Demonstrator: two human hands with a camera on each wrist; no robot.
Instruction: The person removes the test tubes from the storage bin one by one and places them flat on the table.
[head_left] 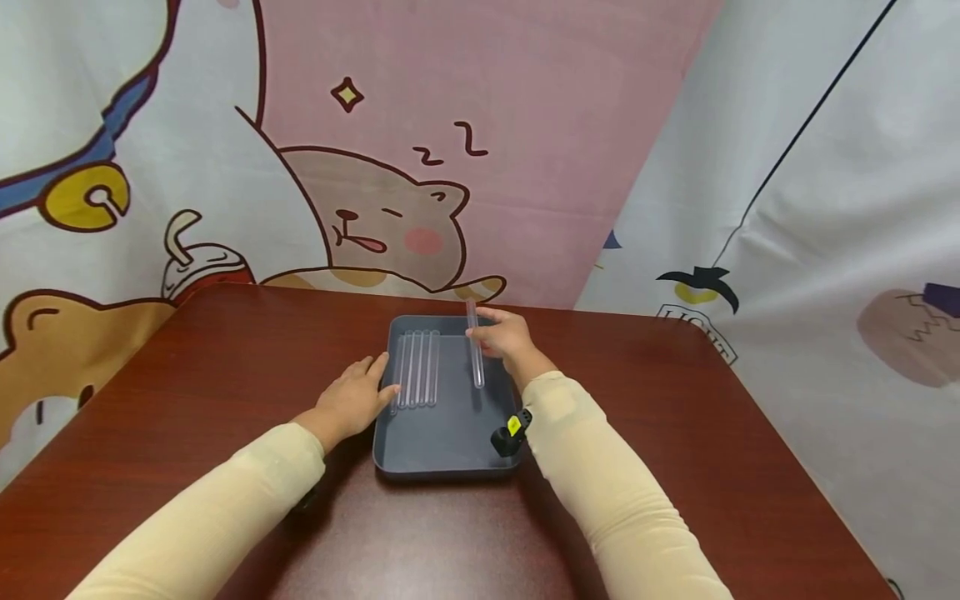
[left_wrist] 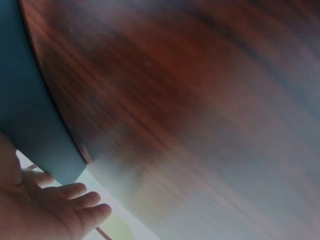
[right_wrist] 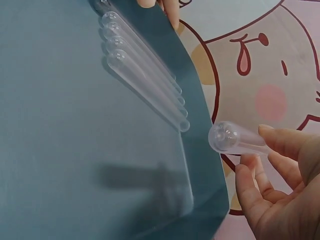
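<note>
Your right hand pinched a clear test tube between thumb and fingers, gripping it toward its far part, and held it up over the right side of the grey tray. The tube's long axis ran away from you, roughly along the tray's long sides, and leaned slightly, so that its far end lay a little left of its near end. That far end reached past the tray's far rim and pointed at the printed backdrop; the rounded closed end pointed back toward you. In the right wrist view the tube appeared foreshortened, its domed tip facing the camera, with a shadow on the tray floor. Its exact slope you could not tell.

Five more clear tubes lay side by side in the tray's left part, their long axes close to parallel and running away from you, rounded ends on your side. The leftmost sat slightly nearer you than the others.

Your left hand gripped nothing: its fingers lay extended at the tray's left rim, thumb over the edge beside the leftmost tube; whether it touched that tube, you could not tell. The tray stood on the red-brown bench.
</note>
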